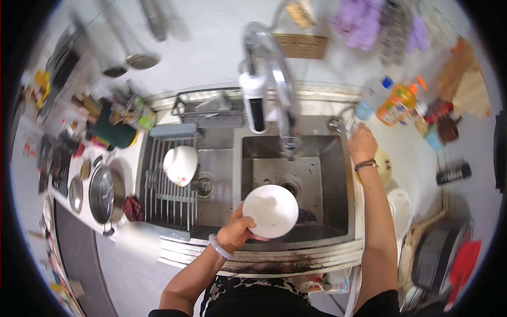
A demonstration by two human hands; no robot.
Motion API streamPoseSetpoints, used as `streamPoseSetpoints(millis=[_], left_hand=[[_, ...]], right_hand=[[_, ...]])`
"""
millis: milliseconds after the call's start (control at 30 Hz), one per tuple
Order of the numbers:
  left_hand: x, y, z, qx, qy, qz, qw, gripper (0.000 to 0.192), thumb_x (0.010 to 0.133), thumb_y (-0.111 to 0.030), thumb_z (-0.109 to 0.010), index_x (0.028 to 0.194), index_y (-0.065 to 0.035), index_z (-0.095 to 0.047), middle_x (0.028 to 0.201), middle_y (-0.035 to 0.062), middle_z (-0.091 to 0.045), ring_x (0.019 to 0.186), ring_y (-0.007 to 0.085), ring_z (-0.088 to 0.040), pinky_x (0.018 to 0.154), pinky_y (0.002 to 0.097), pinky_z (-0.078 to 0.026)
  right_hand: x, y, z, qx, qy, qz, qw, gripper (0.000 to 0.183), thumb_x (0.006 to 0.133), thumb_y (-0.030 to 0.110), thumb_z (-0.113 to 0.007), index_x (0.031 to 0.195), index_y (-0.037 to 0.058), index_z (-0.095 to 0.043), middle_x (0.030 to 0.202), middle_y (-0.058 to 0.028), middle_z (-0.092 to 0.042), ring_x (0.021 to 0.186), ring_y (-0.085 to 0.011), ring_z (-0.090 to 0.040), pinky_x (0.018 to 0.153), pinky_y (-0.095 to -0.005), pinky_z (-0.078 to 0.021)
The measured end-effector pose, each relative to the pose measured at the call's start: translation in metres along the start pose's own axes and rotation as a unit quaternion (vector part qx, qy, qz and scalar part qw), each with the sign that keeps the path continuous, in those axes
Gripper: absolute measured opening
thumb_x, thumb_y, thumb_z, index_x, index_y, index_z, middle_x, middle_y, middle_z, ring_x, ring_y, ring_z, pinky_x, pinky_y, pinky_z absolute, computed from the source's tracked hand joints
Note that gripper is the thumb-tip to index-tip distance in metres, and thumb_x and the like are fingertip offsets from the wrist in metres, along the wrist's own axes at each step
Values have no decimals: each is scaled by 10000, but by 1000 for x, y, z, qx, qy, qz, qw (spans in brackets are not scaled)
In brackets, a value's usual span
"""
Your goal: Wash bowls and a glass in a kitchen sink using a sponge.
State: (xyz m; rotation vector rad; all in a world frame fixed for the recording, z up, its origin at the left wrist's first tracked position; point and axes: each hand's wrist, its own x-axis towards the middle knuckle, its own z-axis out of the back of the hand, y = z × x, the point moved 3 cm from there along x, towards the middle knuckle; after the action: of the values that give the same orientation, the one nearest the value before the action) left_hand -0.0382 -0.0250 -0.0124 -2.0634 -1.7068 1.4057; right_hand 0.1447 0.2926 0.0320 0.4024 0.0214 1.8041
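My left hand grips a white bowl by its rim, over the front of the right basin of a steel double sink. The inside of the bowl faces up. At the sink's right edge, my right hand has its fingers curled by a clear, shiny item; whether it holds this cannot be made out. Over the right basin arches a chrome faucet. Another white bowl lies on the grey dish rack across the left basin.
Right of the sink stand an orange pump bottle, a blue-capped bottle and a yellow round item. A steel pot and a patterned red cloth are at the left. A black wire rack stands behind the sink.
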Motion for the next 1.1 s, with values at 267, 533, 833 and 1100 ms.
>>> streamPoseSetpoints(millis=[267, 533, 833, 1100], left_hand=[[-11, -5, 37, -29, -8, -7, 1000, 759, 631, -48, -488, 1348, -121, -250, 1242, 141, -427, 1050, 367, -532, 665, 499, -561], [-7, 11, 44, -79, 16, -10, 997, 747, 675, -12, -479, 1361, -129, -209, 1258, 127, -402, 1073, 345, -516, 671, 506, -556], [11, -19, 58, -73, -8, -57, 996, 715, 669, 32, -435, 1327, -146, -221, 1218, 127, -432, 1006, 305, -549, 615, 441, -577], [55, -41, 20, 0, -18, -155, 988, 677, 620, 49, -393, 1262, -132, -279, 1171, 99, -418, 1083, 250, -485, 760, 350, -530]], right_hand=[[-69, 74, -15, 384, 323, 108, 859, 206, 708, 70, -580, 900, -4, -590, 780, -186, -614, 737, -257, -611, 689, -354, -468], [-68, 327, 0, 262, -65, 389, 881, 211, 736, 74, -596, 944, 48, -573, 987, -115, -574, 882, -313, -550, 725, -373, -453], [-97, 279, -20, 195, -131, 403, 885, 148, 761, 170, -616, 850, 55, -591, 847, -114, -581, 785, -281, -567, 678, -383, -437], [-44, 129, -80, 630, 327, -305, 635, 439, 872, 449, -511, 943, 16, -498, 809, -127, -601, 628, -213, -566, 562, -346, -477]])
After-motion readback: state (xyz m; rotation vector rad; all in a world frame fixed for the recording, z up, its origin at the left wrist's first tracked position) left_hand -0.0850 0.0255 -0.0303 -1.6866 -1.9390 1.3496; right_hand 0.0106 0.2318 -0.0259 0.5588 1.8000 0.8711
